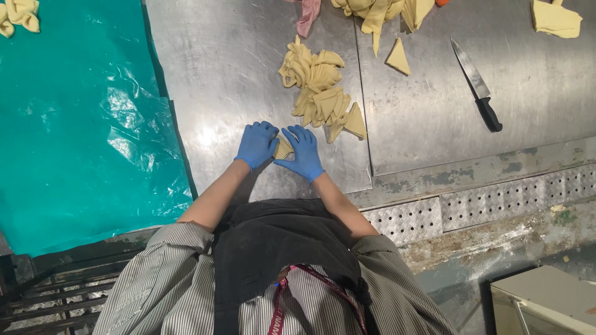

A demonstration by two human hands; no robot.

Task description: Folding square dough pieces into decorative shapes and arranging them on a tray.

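Both my hands wear blue gloves and rest on a steel table [236,74]. My left hand [256,144] and my right hand [303,152] press together on a small piece of yellow dough [283,149] between them; only a sliver of it shows. Just beyond my right hand lies a pile of triangular dough pieces [320,93].
A black-handled knife [477,84] lies to the right on the steel. More dough [379,12] sits at the far edge, one loose triangle [398,57], and a flat piece [554,18] far right. Teal plastic sheet [74,124] covers the left side, with dough [18,15] on it.
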